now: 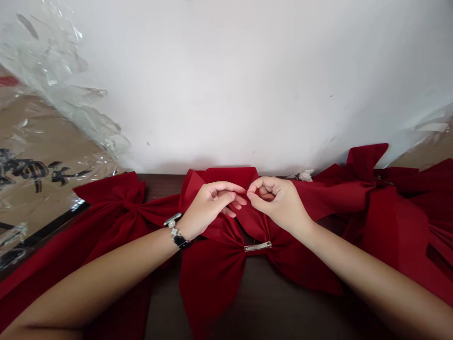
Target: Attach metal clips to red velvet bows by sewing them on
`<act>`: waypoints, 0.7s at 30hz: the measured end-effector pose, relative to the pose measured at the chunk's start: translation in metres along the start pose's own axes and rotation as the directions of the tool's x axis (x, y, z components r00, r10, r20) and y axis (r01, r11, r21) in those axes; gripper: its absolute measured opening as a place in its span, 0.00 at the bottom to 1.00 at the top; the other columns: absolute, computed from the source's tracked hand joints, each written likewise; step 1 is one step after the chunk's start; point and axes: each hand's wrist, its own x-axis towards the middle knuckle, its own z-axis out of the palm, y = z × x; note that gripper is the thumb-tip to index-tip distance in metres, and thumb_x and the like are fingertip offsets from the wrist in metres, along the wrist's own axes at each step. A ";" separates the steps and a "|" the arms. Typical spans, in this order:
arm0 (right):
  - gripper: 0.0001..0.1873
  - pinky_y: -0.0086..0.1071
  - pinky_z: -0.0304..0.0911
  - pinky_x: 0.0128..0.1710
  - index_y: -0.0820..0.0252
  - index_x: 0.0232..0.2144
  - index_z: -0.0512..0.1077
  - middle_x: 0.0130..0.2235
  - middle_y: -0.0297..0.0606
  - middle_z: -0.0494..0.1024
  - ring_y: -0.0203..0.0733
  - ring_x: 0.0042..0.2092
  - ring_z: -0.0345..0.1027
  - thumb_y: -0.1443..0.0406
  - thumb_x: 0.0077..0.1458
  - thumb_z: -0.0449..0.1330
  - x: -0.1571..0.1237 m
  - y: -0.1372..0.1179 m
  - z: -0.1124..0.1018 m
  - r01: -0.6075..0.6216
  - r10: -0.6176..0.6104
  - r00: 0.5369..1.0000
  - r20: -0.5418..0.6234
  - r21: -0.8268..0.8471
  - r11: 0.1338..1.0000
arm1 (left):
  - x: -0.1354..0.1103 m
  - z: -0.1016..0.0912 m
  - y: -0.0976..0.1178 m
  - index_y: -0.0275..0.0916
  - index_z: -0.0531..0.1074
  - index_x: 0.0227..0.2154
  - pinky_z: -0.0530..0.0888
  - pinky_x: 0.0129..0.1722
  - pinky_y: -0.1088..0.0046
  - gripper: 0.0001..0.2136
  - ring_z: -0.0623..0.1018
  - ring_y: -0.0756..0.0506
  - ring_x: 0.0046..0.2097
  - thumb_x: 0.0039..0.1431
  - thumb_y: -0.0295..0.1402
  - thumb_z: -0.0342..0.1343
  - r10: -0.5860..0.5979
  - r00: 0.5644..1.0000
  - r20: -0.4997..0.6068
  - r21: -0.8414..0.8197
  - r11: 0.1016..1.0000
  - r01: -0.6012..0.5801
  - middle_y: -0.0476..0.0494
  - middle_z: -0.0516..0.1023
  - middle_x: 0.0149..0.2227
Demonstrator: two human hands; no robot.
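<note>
Forearms, 2, bare, nearest the lens, entering from lower L and lower R corners and converging at ctr. L hand (208,205): bracelet-type band (176,231) at wrist; thumb and forefinger pressed tip to tip, other fingers (231,208) loosely curled beneath. R hand (278,200): fingers curled into palm, thumb and forefinger likewise pinched; the two pinches meet almost tip to tip. What sits between them is too small to tell; poss. a fold of cloth or a thread. Item in hand: red fabric bow (212,274), lying flat on dark wood bench (262,302), directly under and just in front of both hands, upper loops reaching back to the white wall (247,71). Condition, est.: loops formed and gathered at the waist, metal clip (258,246) already seated across the knot, so main shaping looks done; fine work at ctr above the clip appears in progress; no centre band visible, so finish looks incomplete. Adjacent: one similar bow (113,198) at L, more red bows (389,203) heaped at R, all apparently made up. Also: small white scrap (306,175) by wall behind R hand; cardboard box (31,156) w/ black print, under crinkled clear plastic film (71,94), far L.
</note>
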 end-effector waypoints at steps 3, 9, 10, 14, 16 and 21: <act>0.06 0.25 0.50 0.21 0.63 0.24 0.71 0.18 0.25 0.57 0.28 0.21 0.46 0.65 0.49 0.60 0.000 0.002 0.000 -0.006 0.006 1.000 0.001 0.001 1.000 | 0.002 -0.001 -0.001 0.35 0.77 0.42 0.77 0.29 0.77 0.13 0.79 0.49 0.32 0.57 0.36 0.60 -0.014 1.000 0.019 0.029 0.999 0.013 0.41 0.82 0.32; 0.05 0.24 0.51 0.21 0.63 0.25 0.71 0.19 0.27 0.61 0.28 0.22 0.48 0.65 0.49 0.60 -0.001 0.003 0.000 -0.014 0.014 1.000 0.010 -0.016 1.000 | 0.003 -0.002 -0.002 0.34 0.78 0.41 0.77 0.29 0.78 0.14 0.78 0.51 0.27 0.54 0.37 0.64 -0.014 0.999 0.038 0.040 0.999 0.012 0.42 0.81 0.28; 0.06 0.24 0.51 0.21 0.63 0.24 0.71 0.19 0.27 0.61 0.28 0.22 0.48 0.65 0.49 0.60 -0.001 0.002 0.000 -0.012 0.012 1.000 0.011 -0.015 1.000 | 0.002 -0.002 -0.001 0.34 0.78 0.41 0.77 0.29 0.78 0.14 0.78 0.51 0.27 0.54 0.38 0.64 -0.006 0.999 0.035 0.040 0.999 0.005 0.42 0.81 0.28; 0.06 0.24 0.47 0.20 0.63 0.24 0.72 0.17 0.26 0.59 0.28 0.21 0.46 0.65 0.49 0.60 -0.001 0.002 -0.001 -0.003 0.003 1.000 0.012 -0.032 0.999 | 0.002 -0.003 -0.002 0.34 0.79 0.39 0.77 0.29 0.78 0.13 0.78 0.51 0.27 0.53 0.37 0.64 0.006 0.999 0.039 0.057 0.998 -0.009 0.42 0.81 0.27; 0.06 0.25 0.47 0.20 0.63 0.24 0.73 0.17 0.25 0.56 0.27 0.21 0.45 0.65 0.49 0.61 0.000 0.001 -0.002 0.001 -0.001 1.000 0.010 -0.039 0.999 | 0.002 -0.003 -0.003 0.34 0.79 0.38 0.77 0.29 0.78 0.13 0.78 0.51 0.27 0.53 0.37 0.64 0.013 0.999 0.041 0.066 0.998 -0.016 0.43 0.81 0.27; 0.06 0.25 0.44 0.19 0.63 0.23 0.74 0.16 0.23 0.53 0.27 0.20 0.42 0.66 0.48 0.61 0.001 -0.002 -0.003 0.003 -0.002 1.000 0.026 -0.033 0.999 | 0.003 -0.005 -0.003 0.35 0.78 0.37 0.77 0.29 0.79 0.12 0.78 0.51 0.27 0.54 0.37 0.64 0.051 0.998 0.045 0.100 0.993 -0.056 0.44 0.81 0.27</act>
